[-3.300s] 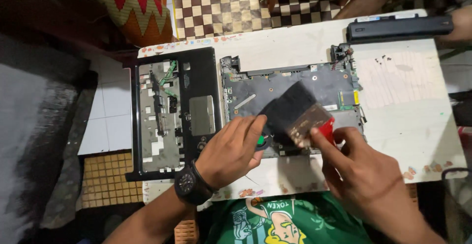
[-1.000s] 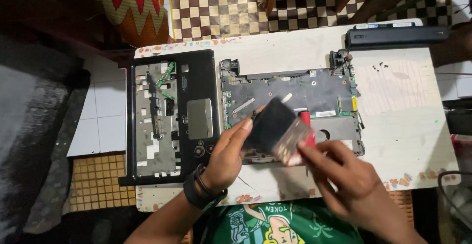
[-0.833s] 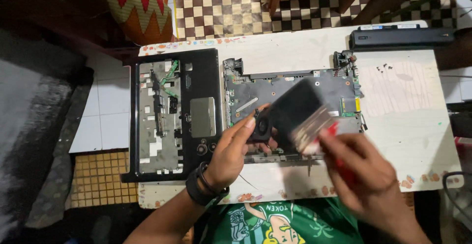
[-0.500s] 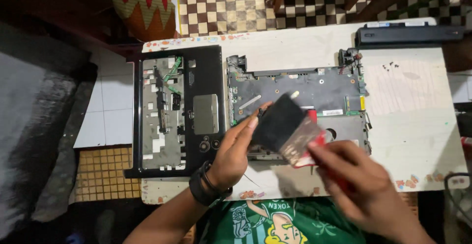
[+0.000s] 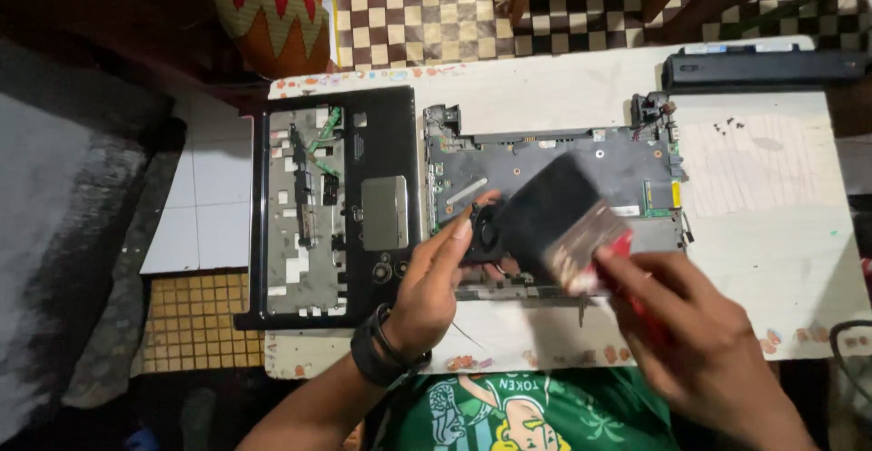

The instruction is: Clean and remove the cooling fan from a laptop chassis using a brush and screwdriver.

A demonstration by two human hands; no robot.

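Where checkered floor meets a worn white table (image 5: 772,197): right hand (image 5: 704,333) closed around a red-handled, black-bristled brush (image 5: 568,224) over a grey motherboard (image 5: 554,165); left hand (image 5: 436,278) half open, steadying its round fan (image 5: 483,233); black laptop casing (image 5: 336,206) alongside.

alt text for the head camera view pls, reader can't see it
A person's right hand sweeps a wide black-bristled paintbrush over a bare laptop motherboard on a white table, while the left hand touches the board's fan. The laptop's black palmrest shell lies left.
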